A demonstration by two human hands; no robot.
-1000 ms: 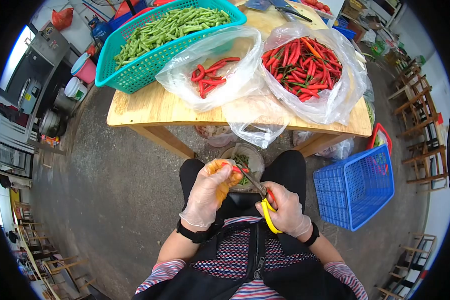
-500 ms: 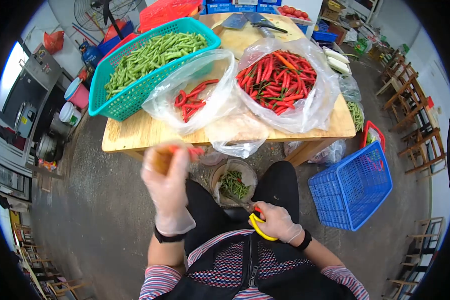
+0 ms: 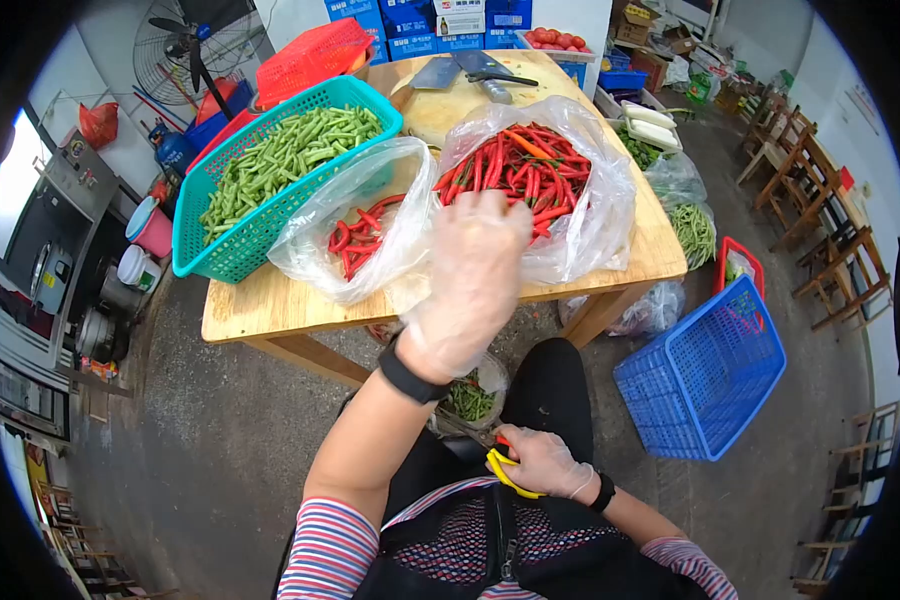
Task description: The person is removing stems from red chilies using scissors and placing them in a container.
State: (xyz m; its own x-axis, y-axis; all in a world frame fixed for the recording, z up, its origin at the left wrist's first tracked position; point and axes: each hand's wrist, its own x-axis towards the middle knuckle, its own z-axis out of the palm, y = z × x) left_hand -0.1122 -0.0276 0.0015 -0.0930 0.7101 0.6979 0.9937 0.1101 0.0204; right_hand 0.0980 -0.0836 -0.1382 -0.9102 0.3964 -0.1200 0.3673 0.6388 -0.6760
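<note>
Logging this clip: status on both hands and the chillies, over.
Left hand at mouth of full chilli bag, grasp hidden. Right hand in lap, shut on yellow scissors. Nothing between hand and chillies.

No legible text; white labels (image 3: 458, 22) on blue boxes (image 3: 410, 15) too small.

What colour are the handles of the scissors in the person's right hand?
Yellow; the head view shows the scissors held in the right hand.
</note>
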